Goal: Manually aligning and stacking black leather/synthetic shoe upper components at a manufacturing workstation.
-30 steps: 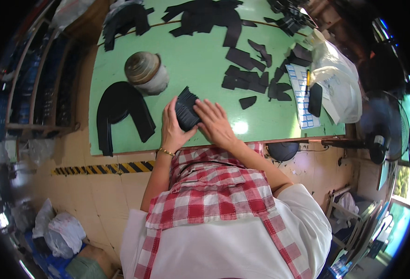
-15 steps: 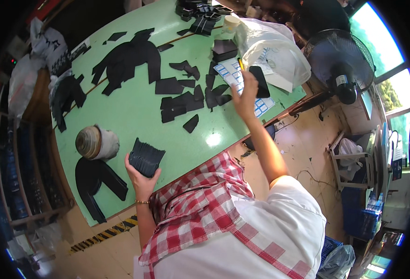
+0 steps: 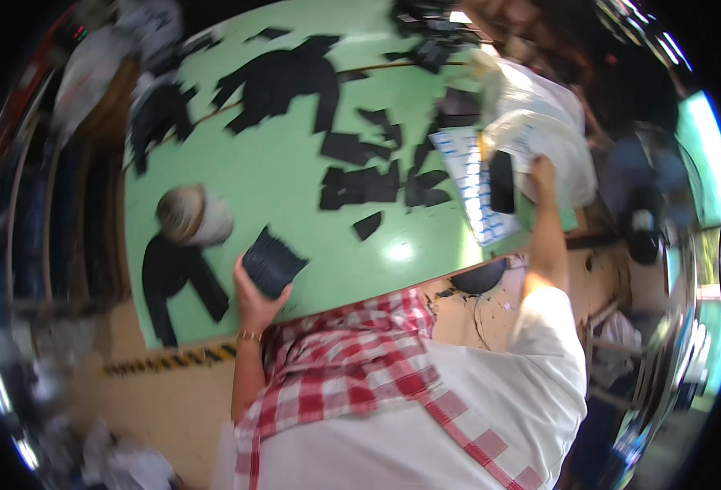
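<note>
Here's the stack of black pieces (image 3: 273, 262), in the left hand (image 3: 256, 304) over the near part of the green table (image 3: 336, 265), fingers and thumb spread around its lower sides, probably to stop loose layers slipping! It looks dark, blocky, finely ridged, one corner poking up. Off to the right, the right hand (image 3: 542, 170) is at the white bag (image 3: 544, 102), beside the phone (image 3: 502, 181); too blurred, cannot tell whether it's gripping anything
</note>
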Demonstrator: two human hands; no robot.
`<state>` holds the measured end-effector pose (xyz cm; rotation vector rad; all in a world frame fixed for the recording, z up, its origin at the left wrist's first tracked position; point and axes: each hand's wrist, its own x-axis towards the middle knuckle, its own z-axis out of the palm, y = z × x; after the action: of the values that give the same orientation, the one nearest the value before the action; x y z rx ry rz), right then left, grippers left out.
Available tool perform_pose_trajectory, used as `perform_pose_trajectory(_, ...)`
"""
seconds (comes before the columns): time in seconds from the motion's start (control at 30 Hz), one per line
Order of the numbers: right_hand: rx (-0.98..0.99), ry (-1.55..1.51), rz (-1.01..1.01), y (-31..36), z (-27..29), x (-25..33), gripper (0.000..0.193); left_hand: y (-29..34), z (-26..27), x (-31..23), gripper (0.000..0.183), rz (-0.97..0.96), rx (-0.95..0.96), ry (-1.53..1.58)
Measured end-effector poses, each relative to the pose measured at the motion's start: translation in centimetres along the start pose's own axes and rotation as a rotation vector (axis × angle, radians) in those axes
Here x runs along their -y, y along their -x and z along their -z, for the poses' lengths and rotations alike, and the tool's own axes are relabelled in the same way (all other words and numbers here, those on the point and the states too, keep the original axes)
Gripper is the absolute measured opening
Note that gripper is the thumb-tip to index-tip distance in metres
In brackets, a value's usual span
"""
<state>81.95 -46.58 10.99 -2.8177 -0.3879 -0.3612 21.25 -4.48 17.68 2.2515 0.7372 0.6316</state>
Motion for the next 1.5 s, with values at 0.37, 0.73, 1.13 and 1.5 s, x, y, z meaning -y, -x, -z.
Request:
perform_pose_trajectory(0.37,-0.486,-0.002,-0.064,2.3,4.8,3.5,0.027,-0.8,-0.2,-0.7,0.094,-0.056,-0.088,-0.050)
perform_pose_trajectory(0.73,0.099,-0.876,0.194,16.4,9.9,24.2,0.018,0.1,-1.3,-2.3,0.091,0.126,0.130,0.704)
perform_pose_trajectory(1.13,0.971,-1.409,0.536,29.8,11.6,40.6,0.015,1.0,1.0,-5.6,0.111,0.193,0.759,1.639)
perform_pose_trajectory(1.5,1.037,-1.422,-0.194,21.5,9.7,28.2,0.040,5.2,3.3,-3.7,0.104,0.478,0.644,1.790)
